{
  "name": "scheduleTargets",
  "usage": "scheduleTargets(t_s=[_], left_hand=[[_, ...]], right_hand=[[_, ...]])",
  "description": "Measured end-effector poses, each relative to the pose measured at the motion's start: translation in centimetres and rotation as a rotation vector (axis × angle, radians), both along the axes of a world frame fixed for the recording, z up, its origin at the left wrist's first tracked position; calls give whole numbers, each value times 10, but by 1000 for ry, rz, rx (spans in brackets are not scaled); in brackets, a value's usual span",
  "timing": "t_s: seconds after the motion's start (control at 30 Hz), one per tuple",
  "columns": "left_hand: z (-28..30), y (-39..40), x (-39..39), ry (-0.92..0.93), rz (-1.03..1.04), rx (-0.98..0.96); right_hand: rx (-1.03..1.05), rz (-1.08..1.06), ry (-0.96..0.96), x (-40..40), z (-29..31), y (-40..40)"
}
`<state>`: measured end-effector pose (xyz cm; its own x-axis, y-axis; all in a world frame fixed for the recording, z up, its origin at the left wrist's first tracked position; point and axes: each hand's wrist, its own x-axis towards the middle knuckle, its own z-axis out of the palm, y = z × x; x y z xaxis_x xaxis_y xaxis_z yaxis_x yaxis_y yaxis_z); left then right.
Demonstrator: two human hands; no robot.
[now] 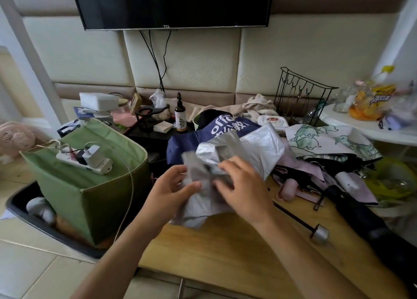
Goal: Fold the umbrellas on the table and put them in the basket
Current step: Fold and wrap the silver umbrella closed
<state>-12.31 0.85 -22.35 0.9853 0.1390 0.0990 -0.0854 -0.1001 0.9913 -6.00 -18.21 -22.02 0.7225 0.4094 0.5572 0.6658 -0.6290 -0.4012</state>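
Right of the green basket point(90, 185), both hands, left hand point(173, 185) and right hand point(243, 185), pinch the silver umbrella point(248, 149); loose fabric could honestly spring open.

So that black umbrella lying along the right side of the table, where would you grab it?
I'd take the black umbrella around its rolled middle, coming from above with the right hand. It lies flat on the table, long and narrow, with that stretch uncovered. Its far end sits under the pile of canopies, so it likely needs sliding out toward you.
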Motion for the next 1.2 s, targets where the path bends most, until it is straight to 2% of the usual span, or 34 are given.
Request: scheduleTargets(t_s=[0.07, 0.17, 0.3, 0.4, 0.47, 0.5, 0.6, 0.67, 0.73, 0.8, 0.9, 0.93, 1.0, 1.03, 1.1, 1.2], left_hand=[[0, 4, -1, 41, 1, 54], [-7, 12, -2, 107, 56, 192], [-21, 28, 2, 339, 163, 497], [-26, 30, 1, 445, 169, 561], [-25, 25, 0, 395, 210, 486], [-25, 21, 1, 315, 265, 484], [-23, 11, 4, -161, 443, 618], [-19, 2, 4, -363, 350, 761], [-24, -5, 7, -360, 164, 905], [-37, -11, 10, -238, 11, 1056], [-60, -14, 25, -98, -80, 1229], [-66, -11, 32, -77, -87, 1250], [-64, -7, 39, -56, -157, 1316], [-66, -6, 41, -112, -200, 1342], [-73, -6, 46, -212, -225, 1408], [-73, -6, 55, -141, -192, 1258]], right_hand=[[184, -124, -2, 13, 2, -9], [402, -285, 112, 32, 5, -30], [477, -407, 236, 47, 1, -49], [486, -457, 241, 53, 1, -57], [484, -510, 207, 57, -1, -60], [476, -544, 175, 59, -2, -61], [492, -620, 118, 61, -1, -64], [542, -603, 98, 59, 2, -62], [644, -533, 47, 50, 3, -50], [713, -395, -59, 36, 1, -32], [520, -141, -234, 14, -6, -7], [388, -36, -229, 9, -9, -1], [80, 115, -83, 5, -18, 6], [-45, 127, 0, 8, -26, 7], [-162, 66, 95, 16, -41, 4], [-283, -42, 145, 31, -53, -5]])
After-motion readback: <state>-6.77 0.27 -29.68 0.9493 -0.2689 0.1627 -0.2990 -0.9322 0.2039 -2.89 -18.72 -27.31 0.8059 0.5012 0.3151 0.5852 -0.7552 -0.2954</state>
